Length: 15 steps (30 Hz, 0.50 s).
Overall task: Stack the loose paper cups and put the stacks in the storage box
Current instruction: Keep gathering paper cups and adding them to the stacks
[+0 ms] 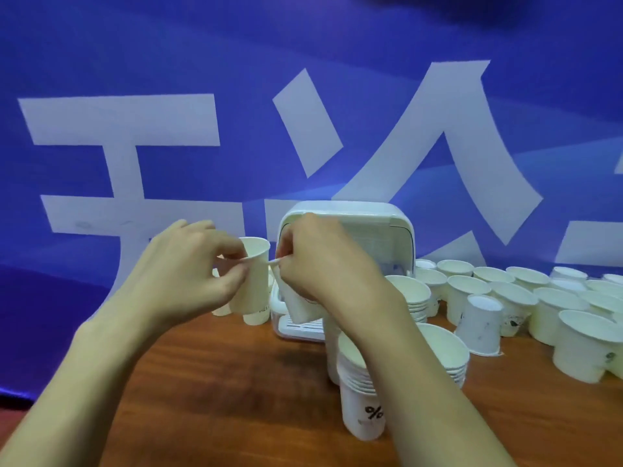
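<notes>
My left hand (pixel 192 267) grips a white paper cup (pixel 254 274), held upright above the table with its mouth up. My right hand (pixel 323 261) pinches a second paper cup (pixel 301 308) at its rim, tilted with its base down toward the box. Both cups hang in front of the white storage box (pixel 387 237), whose lid stands raised behind my right hand. A stack of paper cups (pixel 362 399) marked "%" stands under my right forearm. Another stack (pixel 445 355) stands just to its right, and a third stack (pixel 413 294) next to the box.
Many loose paper cups (pixel 526 298), most mouth up and one upturned cup (pixel 480 325) mouth down, crowd the right side of the brown wooden table (pixel 219 382). A few cups (pixel 253 318) stand left of the box. A blue banner (pixel 202 96) hangs close behind.
</notes>
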{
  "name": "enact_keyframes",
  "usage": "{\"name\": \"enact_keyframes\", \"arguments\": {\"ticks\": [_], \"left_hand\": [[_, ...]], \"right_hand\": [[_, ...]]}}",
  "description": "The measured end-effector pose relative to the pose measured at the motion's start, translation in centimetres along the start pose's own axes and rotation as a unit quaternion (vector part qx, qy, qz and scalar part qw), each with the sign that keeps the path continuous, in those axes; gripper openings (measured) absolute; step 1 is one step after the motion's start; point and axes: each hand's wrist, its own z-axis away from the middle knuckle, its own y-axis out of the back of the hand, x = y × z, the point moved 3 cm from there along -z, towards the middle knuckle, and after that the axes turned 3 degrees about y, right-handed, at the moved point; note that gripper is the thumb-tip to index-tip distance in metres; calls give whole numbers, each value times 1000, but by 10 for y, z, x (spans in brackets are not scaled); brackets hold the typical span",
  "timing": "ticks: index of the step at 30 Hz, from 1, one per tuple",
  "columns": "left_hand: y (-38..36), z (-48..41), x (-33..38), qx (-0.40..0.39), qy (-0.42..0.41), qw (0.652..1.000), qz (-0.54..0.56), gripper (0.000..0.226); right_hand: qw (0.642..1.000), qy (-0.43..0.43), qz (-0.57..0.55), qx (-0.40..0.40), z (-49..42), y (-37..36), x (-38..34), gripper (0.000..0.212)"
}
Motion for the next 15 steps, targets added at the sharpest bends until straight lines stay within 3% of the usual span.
{"name": "enact_keyframes", "arguments": {"ticks": [4,11,15], "left_hand": [[22,-19,50,16,-24,999,44,26],[40,-25,104,14,-73,993,94,19],[34,-19,124,-28,-115,983,137,20]], "right_hand": [[998,-1,36,57,26,61,28,12],[987,-8,-155,46,81,131,67,8],[999,-24,-42,19,89,137,90,7]]}}
